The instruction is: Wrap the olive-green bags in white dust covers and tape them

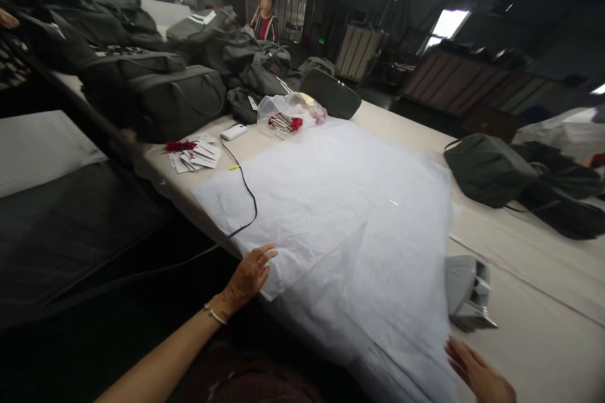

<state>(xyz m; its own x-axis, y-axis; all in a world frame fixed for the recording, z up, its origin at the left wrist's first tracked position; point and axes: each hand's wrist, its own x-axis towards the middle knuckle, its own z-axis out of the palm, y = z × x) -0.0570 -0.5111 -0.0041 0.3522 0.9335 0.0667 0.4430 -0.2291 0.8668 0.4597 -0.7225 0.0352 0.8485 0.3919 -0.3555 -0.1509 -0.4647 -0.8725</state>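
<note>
A large, thin white sheet (331, 201) of translucent plastic lies over the table and hangs past its near edge, with a fold and wrinkles in it. At the sheet's near left edge is my left hand (248, 274), palm down, fingers loosely stretched out. My right hand (479, 371) is at the sheet's right edge, low in the view, with its fingers extended and somewhat blurred. Neither hand visibly grips anything. Just beyond my right hand, a grey tape dispenser-like object (466, 293) stands against the sheet.
Dark bags (179, 97) are heaped at the back left; more bags (491, 170) lie at right. White tags with red cords (193, 152), a small white device (234, 131) and a clear bag (293, 114) sit beyond the sheet. A black cable (248, 192) crosses its corner. A person (266, 25) is behind.
</note>
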